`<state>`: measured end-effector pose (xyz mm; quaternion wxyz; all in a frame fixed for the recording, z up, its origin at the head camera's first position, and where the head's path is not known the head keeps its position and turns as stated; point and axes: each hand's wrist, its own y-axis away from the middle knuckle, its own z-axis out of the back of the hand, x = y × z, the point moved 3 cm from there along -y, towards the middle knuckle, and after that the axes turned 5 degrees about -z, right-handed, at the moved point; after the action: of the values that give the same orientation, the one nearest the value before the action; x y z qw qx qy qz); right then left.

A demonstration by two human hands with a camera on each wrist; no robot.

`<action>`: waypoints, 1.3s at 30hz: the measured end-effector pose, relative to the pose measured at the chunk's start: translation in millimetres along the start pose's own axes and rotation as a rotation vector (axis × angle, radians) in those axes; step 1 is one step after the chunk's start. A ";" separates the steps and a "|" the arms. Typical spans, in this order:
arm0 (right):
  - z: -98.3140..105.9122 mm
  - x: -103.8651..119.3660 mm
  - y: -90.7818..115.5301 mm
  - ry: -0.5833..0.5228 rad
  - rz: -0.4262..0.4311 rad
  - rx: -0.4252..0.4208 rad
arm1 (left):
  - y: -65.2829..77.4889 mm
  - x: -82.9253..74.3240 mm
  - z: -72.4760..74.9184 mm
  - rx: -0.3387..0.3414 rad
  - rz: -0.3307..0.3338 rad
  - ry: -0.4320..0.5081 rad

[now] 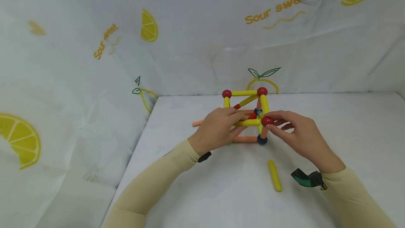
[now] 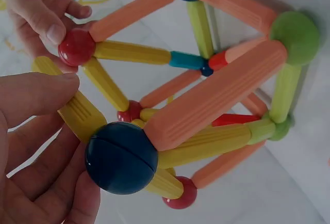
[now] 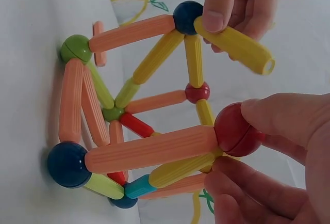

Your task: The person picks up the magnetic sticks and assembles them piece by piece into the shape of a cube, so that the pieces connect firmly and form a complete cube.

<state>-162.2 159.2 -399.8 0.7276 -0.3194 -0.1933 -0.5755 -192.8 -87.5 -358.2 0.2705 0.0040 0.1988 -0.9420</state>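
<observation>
A cube-like frame of magnetic sticks and balls stands on the table, with orange, yellow and light-green sticks meeting at blue, red and green balls. My left hand (image 1: 218, 129) pinches a yellow stick (image 3: 237, 47) between thumb and fingers. One end of that stick sits at a blue ball (image 2: 121, 158); its other end is apart from the red ball (image 3: 238, 130) in the right wrist view. My right hand (image 1: 299, 134) grips this red ball at the frame's top near corner. An orange stick (image 3: 152, 149) runs from the red ball down to another blue ball (image 3: 68, 164).
A loose yellow stick (image 1: 274, 176) lies on the white table (image 1: 221, 185) in front of the frame. An orange stick (image 1: 197, 123) shows left of the frame, partly behind my left hand. Behind the table hangs a white cloth (image 1: 196, 45) with lemon prints.
</observation>
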 end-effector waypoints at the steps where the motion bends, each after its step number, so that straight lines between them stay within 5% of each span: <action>1: 0.0 0.5 -0.5 -0.002 0.007 -0.001 | 1.3 1.6 -1.0 -0.008 -0.001 -0.012; 13: -0.9 0.7 -1.2 0.001 0.000 -0.009 | -4.9 6.2 -18.9 -0.012 -0.017 -0.138; 19: -0.1 1.1 -1.5 0.028 -0.035 0.004 | -0.2 10.5 -15.2 -0.074 0.003 -0.082; 22: 0.4 0.2 -0.6 0.028 -0.051 0.019 | 14.8 24.9 -6.8 -0.194 0.068 0.011; 26: 8.2 -4.7 3.6 0.033 -0.096 -0.001 | 45.2 66.4 -4.4 -0.311 0.250 0.042; 28: 12.7 -9.6 8.0 0.040 -0.134 -0.011 | 62.8 91.8 -12.5 -0.253 0.377 0.028; 32: 15.7 -21.0 21.6 0.086 -0.187 0.022 | 93.7 131.9 -38.7 0.019 0.579 0.060; 35: 11.1 -27.4 32.4 0.126 -0.190 0.100 | 105.4 145.6 -53.9 0.146 0.622 0.114; 39: 4.5 -40.1 42.1 0.175 -0.190 0.186 | 109.4 147.8 -60.8 0.167 0.623 0.067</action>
<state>-131.9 196.5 -432.8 0.7105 -0.1794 -0.2109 -0.6470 -269.2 -224.5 -471.9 0.5378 0.1180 0.1188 -0.8262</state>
